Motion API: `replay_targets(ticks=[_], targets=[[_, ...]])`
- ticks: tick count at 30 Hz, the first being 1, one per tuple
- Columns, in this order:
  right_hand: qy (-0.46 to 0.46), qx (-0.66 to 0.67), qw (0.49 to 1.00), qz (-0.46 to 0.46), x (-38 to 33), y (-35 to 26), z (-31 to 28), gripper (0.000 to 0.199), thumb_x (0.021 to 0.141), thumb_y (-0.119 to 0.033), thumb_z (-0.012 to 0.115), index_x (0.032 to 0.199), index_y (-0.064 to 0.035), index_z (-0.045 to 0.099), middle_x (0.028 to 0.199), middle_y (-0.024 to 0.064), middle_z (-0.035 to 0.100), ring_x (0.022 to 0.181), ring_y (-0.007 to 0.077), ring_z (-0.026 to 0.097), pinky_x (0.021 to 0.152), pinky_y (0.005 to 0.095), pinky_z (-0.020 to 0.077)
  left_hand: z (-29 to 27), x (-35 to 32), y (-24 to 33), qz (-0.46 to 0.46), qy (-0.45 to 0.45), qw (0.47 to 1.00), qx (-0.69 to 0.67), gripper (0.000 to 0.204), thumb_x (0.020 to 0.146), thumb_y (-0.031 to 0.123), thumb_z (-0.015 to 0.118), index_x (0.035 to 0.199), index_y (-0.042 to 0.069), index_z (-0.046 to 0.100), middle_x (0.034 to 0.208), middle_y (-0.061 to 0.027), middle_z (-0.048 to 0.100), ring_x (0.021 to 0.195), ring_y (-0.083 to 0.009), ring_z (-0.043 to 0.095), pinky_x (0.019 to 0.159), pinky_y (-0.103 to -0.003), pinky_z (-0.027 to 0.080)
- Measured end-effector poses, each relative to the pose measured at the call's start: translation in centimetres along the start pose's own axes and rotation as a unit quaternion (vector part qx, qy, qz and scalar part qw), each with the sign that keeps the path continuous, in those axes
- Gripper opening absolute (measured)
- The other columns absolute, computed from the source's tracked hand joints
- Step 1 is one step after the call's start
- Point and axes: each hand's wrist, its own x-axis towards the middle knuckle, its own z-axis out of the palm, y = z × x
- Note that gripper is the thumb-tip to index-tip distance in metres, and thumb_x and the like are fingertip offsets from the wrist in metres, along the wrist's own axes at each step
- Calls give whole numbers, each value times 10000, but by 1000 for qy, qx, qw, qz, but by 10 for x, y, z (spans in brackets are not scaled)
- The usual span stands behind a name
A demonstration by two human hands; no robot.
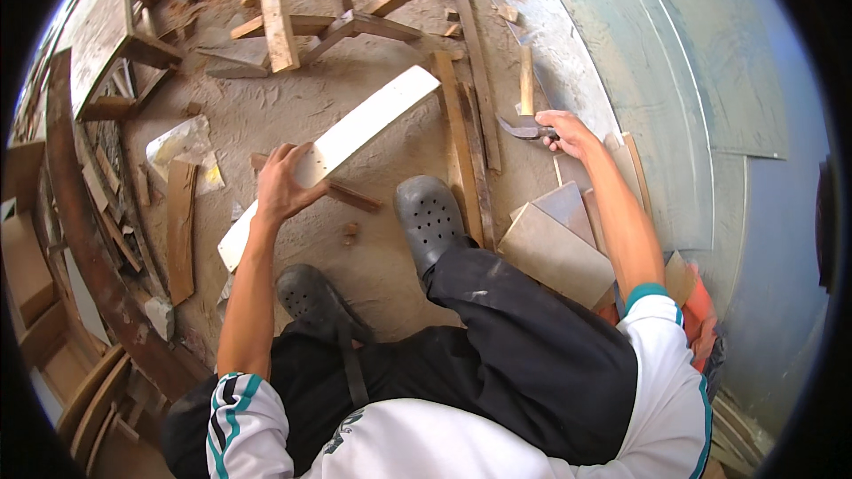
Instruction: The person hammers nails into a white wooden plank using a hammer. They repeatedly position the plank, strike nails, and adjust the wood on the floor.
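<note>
A long white board (373,120) lies slantwise across the middle, running from near my left shin up to the right. My left hand (286,182) is closed around its lower half, thumb on one edge and fingers over the other. Over to the right, my right hand (568,135) grips a claw hammer (529,132) at its dark metal head. The curved claw points left, and a pale wooden handle (526,80) extends away from me. Beneath the white board, near my left hand, a short brown wooden piece (355,196) shows on the ground.
Long timber strips (460,151) lie right of my grey clog (429,217). Square tiles (557,253) are stacked near my right knee. Nailed timber pieces (355,25) lie ahead, a wooden frame (133,49) at far left. Glass-like sheets (657,80) lean on the right.
</note>
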Motion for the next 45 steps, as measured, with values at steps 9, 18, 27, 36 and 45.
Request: replay_targets(ticks=[9,18,27,36,45], targets=[[29,-344,933,-104,21,52,-16,297,931,-224,612,1176,-73,684,1069,134,709,917,268,663,801,389,514,7,10,5,11,-11,999,-44,730,623,390,765,1221,-11,643,1088,-168,629,1011,-331,616,882,-435,499],[146,-484,847,-162,11,21,21,310,865,-330,656,981,-49,716,986,213,705,978,394,661,851,447,518,29,25,29,-20,-13,994,-105,715,666,404,771,1211,-37,627,1129,-202,627,1055,-349,615,909,-438,495],[27,-491,844,-213,-25,-8,113,421,892,-433,633,923,-16,684,948,245,692,934,430,650,833,490,508,41,35,58,-36,-3,998,-50,765,662,476,785,1244,15,603,1275,-250,570,1168,-408,565,995,-477,471],[-158,-533,795,-244,-65,-51,207,471,862,-386,681,1022,58,690,954,279,691,942,399,667,853,417,509,44,24,72,30,104,989,-97,708,648,445,764,1180,10,594,1059,-162,582,1028,-326,581,879,-430,510],[-403,-453,712,-354,-78,-72,284,621,763,-375,852,1213,-16,620,1153,112,653,1053,239,599,935,406,481,2,23,89,93,225,959,-147,686,643,434,752,1168,41,551,1012,-146,581,960,-332,598,804,-422,525]])
